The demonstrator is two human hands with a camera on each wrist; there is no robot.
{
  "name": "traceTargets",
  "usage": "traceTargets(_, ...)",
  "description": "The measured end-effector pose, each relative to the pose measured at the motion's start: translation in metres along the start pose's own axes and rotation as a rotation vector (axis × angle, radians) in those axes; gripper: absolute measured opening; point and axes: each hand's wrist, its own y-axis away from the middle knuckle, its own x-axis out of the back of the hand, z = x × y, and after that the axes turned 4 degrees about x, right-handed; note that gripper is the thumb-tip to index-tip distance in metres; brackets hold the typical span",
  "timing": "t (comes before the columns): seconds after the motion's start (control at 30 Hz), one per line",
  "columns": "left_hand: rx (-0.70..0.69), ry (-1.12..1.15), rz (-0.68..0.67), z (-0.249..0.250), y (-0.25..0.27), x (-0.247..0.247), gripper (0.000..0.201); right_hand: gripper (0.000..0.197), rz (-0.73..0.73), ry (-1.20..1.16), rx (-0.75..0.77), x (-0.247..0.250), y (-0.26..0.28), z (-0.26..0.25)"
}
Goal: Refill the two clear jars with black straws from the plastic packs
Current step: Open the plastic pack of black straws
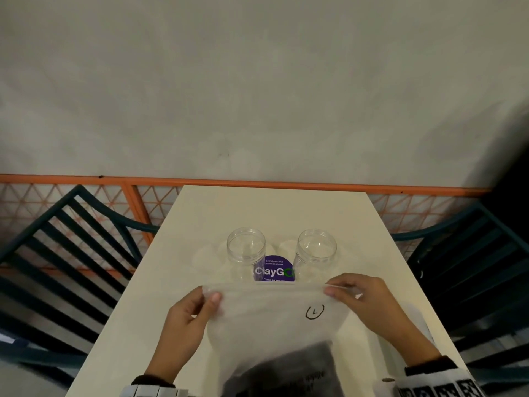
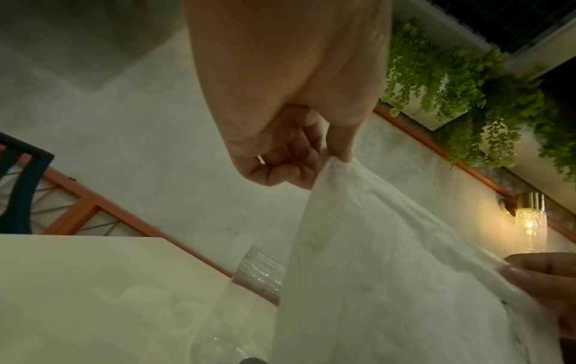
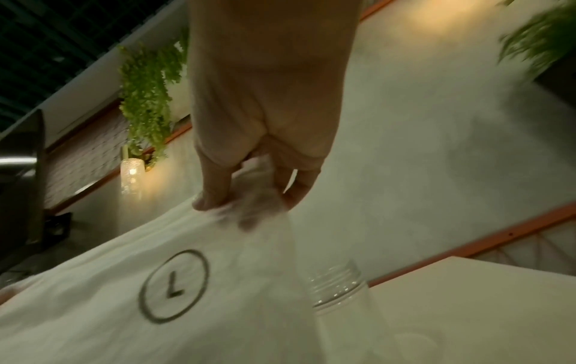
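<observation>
Two clear jars stand open and empty on the cream table [image 1: 200, 213]: the left jar [image 1: 246, 247] and the right jar [image 1: 316, 250]. In front of them I hold up a translucent plastic pack [image 1: 274, 319] marked with a circled "L" [image 3: 173, 285]. Dark straws [image 1: 289, 371] show through its lower part. My left hand [image 1: 207, 296] pinches the pack's top left corner, and my right hand [image 1: 333, 286] pinches the top right corner. The left wrist view shows the left hand [image 2: 336, 157] gripping the corner, and the right hand [image 3: 246, 197] likewise grips its corner.
A purple round sticker [image 1: 274, 269] lies on the table between the jars. Dark slatted chairs stand at the left [image 1: 57, 253] and right [image 1: 472, 267]. An orange rail [image 1: 257, 183] and a grey wall run behind the table.
</observation>
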Motion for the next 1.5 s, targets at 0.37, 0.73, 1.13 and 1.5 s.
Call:
traceTargets(0.37,-0.259,-0.563,0.295,0.023,-0.005,-0.014,0.032,0.018,0.137,-0.464,-0.169,-0.004,0.013,0.001)
traceTargets(0.73,-0.462,-0.472,-0.166,0.044,0.003,-0.116,0.028,0.033,0.162,-0.465,-0.057,-0.028,0.024,-0.014)
traceTargets(1.13,-0.466,-0.628,-0.010,0.045,-0.001,-0.092,0.020,0.040,0.322,-0.232,0.061,-0.026,0.029,-0.010)
traceTargets(1.5,-0.352,-0.653,0.097,0.050,-0.013,-0.021,0.008,0.038,0.410,-0.340,0.091,0.012,0.027,0.013)
